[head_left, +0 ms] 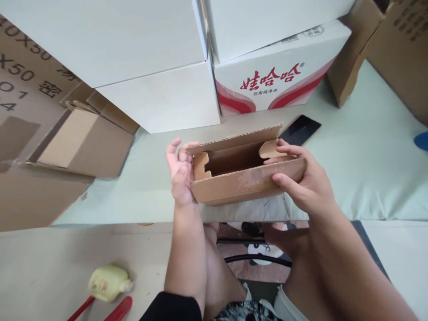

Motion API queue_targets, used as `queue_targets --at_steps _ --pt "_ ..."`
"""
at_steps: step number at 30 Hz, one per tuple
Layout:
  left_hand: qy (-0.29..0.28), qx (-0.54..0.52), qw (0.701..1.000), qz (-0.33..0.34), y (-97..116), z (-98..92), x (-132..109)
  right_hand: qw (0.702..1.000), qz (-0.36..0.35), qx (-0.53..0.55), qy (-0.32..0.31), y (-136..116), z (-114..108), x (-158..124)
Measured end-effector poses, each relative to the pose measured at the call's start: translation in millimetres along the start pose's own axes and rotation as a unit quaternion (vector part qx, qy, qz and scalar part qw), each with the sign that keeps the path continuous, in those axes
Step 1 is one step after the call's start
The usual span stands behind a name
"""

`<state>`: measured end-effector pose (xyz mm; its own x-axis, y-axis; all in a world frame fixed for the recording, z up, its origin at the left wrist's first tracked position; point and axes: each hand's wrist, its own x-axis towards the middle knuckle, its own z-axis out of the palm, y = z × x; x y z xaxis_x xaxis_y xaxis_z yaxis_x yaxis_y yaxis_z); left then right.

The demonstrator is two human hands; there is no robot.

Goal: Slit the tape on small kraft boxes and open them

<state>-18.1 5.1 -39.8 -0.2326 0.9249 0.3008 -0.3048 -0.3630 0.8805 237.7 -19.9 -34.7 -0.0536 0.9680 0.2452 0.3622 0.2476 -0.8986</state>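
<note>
A small brown cardboard box [245,183] with its top open is held over the front of the cloth-covered table. My left hand [183,176] presses against its left end, fingers bent by the back corner and thumb folded. My right hand [306,183] grips the right end, thumb on the front wall and fingers at the right side flap [269,149]. The long back flap stands up, while the left side flap [201,167] tilts inward. Inside, the box is dark, and its bottom cannot be made out. Just behind the right end lies a black phone [301,129].
White cartons [174,96] are stacked at the back, beside a red-and-white water carton [267,87]. Brown cardboard boxes [90,142] stand at left, with another large carton [397,67] at right. A yellow bottle [109,283] lies on the floor below the pale green tablecloth [371,178].
</note>
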Motion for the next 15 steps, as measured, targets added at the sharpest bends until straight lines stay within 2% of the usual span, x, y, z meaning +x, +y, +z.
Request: queue_targets --at_steps 7,9,11,15 --pt "-0.042 0.121 0.992 0.014 -6 -8.9 0 0.999 -0.006 0.036 0.002 2 0 -2" --pt "-0.046 0.125 0.991 0.014 -6 -11.6 0 0.998 -0.028 0.033 -0.043 1 -5 -1" --pt "-0.058 0.127 0.99 0.02 -5 -12.7 0 0.992 -0.052 0.016 -0.114 -2 -13 1" --pt "-0.066 0.114 0.991 0.017 -2 -11.1 2 0.958 -0.118 -0.022 -0.26 -12 -26 6"
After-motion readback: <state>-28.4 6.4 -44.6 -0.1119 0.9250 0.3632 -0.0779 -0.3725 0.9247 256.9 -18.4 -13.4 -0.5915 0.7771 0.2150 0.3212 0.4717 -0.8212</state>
